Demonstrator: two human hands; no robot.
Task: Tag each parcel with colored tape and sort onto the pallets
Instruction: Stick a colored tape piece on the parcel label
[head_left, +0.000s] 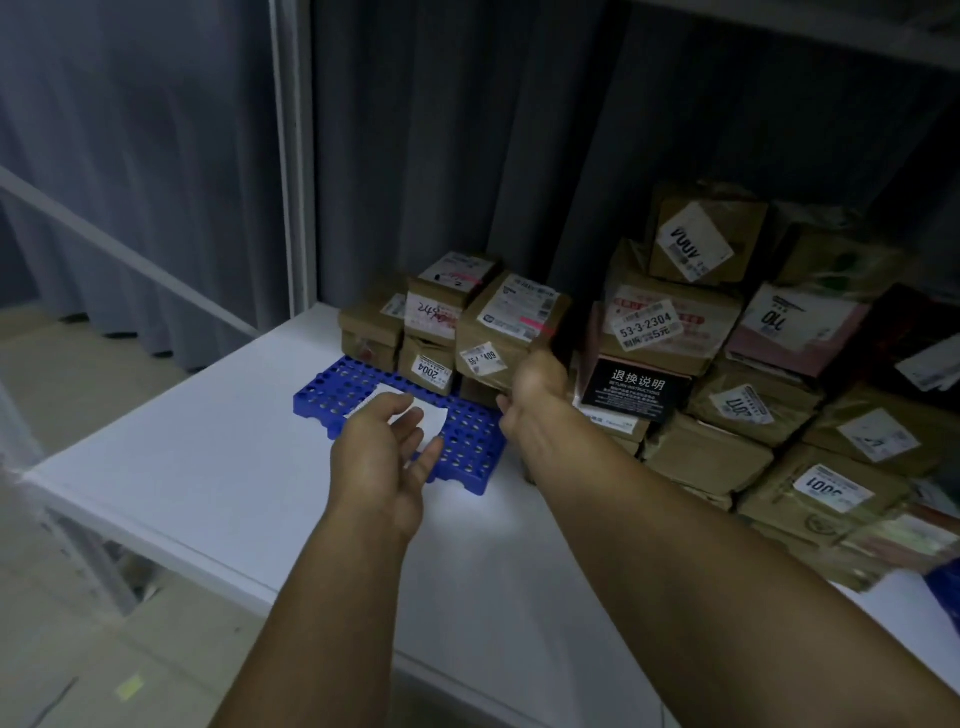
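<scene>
Left hand (384, 441), fingers slack, empty, hovered over blue pallet (467, 457); right hand (537, 387) gripped parcel (506, 332) at pallet's right rear. Likely hazard: 1-handed hold toppling stacked parcels (431, 322).

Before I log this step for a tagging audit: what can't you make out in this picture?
1. Right hand, grip on the brown parcel: head view, motion blur; held or merely touched, cannot tell.
2. White sheet on the blue pallet: head view, left hand covers part.
3. Blue object, right edge: head view, cut off by the frame.
4. Labels, small print: head view, too small and dim.
</scene>
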